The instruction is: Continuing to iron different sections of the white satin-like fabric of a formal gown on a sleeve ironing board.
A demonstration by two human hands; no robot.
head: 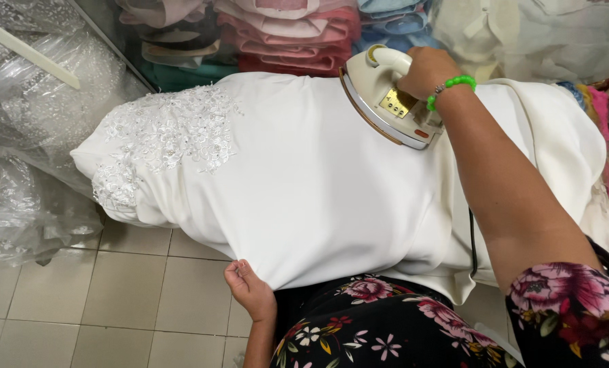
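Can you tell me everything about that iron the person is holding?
The iron is cream-coloured with a shiny metal soleplate edge, a gold plate on its body and a small orange spot near the back. It is tipped up on its side on the white garment. The right hand grips its handle. A dark cord hangs below.

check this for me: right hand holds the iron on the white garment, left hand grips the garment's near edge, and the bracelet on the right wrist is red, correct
Not quite. In the head view the bracelet on the right hand is green, not red. The rest holds: that hand holds the iron on the white garment, and the left hand grips its near edge.
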